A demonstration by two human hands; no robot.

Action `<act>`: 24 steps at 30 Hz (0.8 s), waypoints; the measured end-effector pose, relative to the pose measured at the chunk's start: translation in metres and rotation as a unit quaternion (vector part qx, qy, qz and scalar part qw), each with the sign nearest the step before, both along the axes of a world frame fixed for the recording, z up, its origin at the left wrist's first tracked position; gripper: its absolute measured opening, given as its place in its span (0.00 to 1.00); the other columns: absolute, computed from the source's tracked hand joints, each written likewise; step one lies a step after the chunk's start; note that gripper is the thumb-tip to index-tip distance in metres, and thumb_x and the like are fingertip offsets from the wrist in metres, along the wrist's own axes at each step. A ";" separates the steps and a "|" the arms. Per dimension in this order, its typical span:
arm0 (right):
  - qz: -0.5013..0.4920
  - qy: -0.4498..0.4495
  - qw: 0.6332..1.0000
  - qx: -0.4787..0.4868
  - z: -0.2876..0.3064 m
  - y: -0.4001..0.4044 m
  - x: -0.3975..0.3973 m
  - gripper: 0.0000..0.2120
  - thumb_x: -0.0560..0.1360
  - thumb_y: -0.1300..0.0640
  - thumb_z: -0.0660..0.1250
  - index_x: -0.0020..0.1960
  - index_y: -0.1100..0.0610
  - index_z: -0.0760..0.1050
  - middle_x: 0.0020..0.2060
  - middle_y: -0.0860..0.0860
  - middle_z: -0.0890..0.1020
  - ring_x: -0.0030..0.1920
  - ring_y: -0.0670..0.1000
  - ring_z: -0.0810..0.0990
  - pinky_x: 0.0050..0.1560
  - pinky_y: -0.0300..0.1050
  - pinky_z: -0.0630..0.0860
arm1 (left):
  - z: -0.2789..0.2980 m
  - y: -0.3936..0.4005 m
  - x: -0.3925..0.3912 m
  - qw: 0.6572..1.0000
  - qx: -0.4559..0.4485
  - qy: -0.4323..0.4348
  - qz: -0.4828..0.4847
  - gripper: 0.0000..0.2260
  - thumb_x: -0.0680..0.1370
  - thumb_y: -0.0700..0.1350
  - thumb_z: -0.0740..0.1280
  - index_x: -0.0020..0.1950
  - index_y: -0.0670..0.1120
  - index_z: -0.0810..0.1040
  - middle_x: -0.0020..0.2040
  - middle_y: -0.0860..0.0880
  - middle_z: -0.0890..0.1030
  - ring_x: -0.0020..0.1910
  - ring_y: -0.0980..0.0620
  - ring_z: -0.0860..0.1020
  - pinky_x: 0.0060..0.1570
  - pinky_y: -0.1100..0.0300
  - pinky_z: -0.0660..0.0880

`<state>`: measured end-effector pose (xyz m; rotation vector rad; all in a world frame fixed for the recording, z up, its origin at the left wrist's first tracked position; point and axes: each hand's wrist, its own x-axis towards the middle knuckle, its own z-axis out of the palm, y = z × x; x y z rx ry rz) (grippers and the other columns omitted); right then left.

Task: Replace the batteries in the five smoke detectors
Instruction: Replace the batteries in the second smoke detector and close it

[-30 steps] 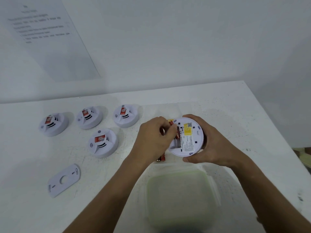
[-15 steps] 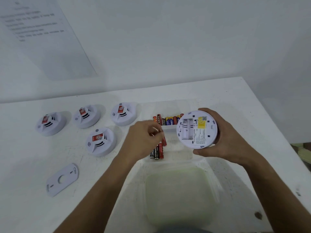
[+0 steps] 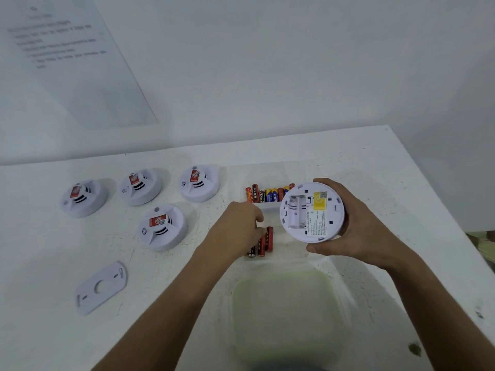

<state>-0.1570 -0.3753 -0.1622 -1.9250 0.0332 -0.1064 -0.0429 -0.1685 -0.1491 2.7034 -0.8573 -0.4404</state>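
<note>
My right hand (image 3: 359,226) grips a white smoke detector (image 3: 312,212) by its rim, back side up, with a yellow label. Its battery bay (image 3: 294,212) is empty. My left hand (image 3: 238,228) is low on the table to the left of it, thumb and curled fingers pinching a red battery (image 3: 269,236) among a few loose batteries. A row of mixed batteries (image 3: 267,195) stands behind, partly hidden by the held detector. Four other detectors lie face up on the left: (image 3: 83,198), (image 3: 139,186), (image 3: 199,183), (image 3: 162,227).
A white mounting plate (image 3: 101,287) lies at the front left. A clear box lid with a green tint (image 3: 286,317) sits close to me between my arms. The table edge (image 3: 439,210) runs along the right. A printed sheet (image 3: 67,49) hangs on the back wall.
My left hand pulled a red battery out of the detector and carried it down and left to the loose batteries. My right hand moved the detector to the right.
</note>
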 end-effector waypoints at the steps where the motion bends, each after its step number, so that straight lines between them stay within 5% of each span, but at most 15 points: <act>1: 0.001 0.000 1.000 0.002 0.000 0.000 0.000 0.49 0.59 0.67 0.84 0.73 0.48 0.65 0.63 0.42 0.77 0.66 0.45 0.75 0.61 0.41 0.78 | 0.004 0.003 0.000 1.000 -0.025 0.003 0.005 0.13 0.77 0.48 0.68 0.60 0.46 0.80 0.51 0.49 0.83 0.45 0.54 0.79 0.47 0.64 0.74; 4: 0.003 0.002 1.000 0.005 0.001 -0.001 -0.001 0.49 0.58 0.62 0.84 0.73 0.48 0.65 0.64 0.42 0.77 0.66 0.45 0.75 0.62 0.41 0.78 | 0.017 0.010 0.007 0.993 -0.106 -0.019 0.050 0.10 0.76 0.51 0.69 0.55 0.49 0.82 0.45 0.53 0.81 0.39 0.58 0.75 0.39 0.70 0.67; 6: 0.001 0.003 1.000 0.006 0.002 -0.001 0.000 0.48 0.58 0.59 0.83 0.73 0.48 0.64 0.64 0.42 0.77 0.66 0.45 0.75 0.62 0.41 0.78 | 0.025 0.013 0.023 0.986 -0.128 -0.063 0.084 0.09 0.76 0.52 0.69 0.54 0.51 0.81 0.49 0.51 0.76 0.46 0.56 0.72 0.43 0.67 0.63; 12: 0.012 0.005 1.000 0.014 0.004 0.002 0.003 0.49 0.58 0.61 0.83 0.73 0.49 0.64 0.66 0.44 0.77 0.67 0.47 0.75 0.63 0.48 0.77 | 0.016 0.004 0.077 0.995 -0.011 0.011 0.101 0.17 0.74 0.58 0.69 0.62 0.58 0.77 0.68 0.46 0.65 0.70 0.45 0.60 0.65 0.49 0.62; 20: 0.017 0.012 1.000 0.014 0.003 0.001 0.004 0.48 0.59 0.62 0.83 0.72 0.46 0.65 0.65 0.42 0.77 0.67 0.46 0.75 0.63 0.48 0.78 | 0.009 -0.015 0.094 0.990 0.129 0.031 0.055 0.22 0.73 0.62 0.68 0.66 0.59 0.75 0.68 0.44 0.65 0.70 0.39 0.57 0.67 0.44 0.59; 24: 0.015 0.015 1.000 0.015 0.002 0.001 0.005 0.48 0.58 0.60 0.83 0.73 0.46 0.64 0.66 0.43 0.76 0.67 0.46 0.75 0.64 0.51 0.77 | 0.005 -0.019 0.096 0.990 0.119 0.043 0.070 0.19 0.72 0.60 0.70 0.62 0.59 0.78 0.66 0.45 0.67 0.69 0.39 0.58 0.67 0.43 0.58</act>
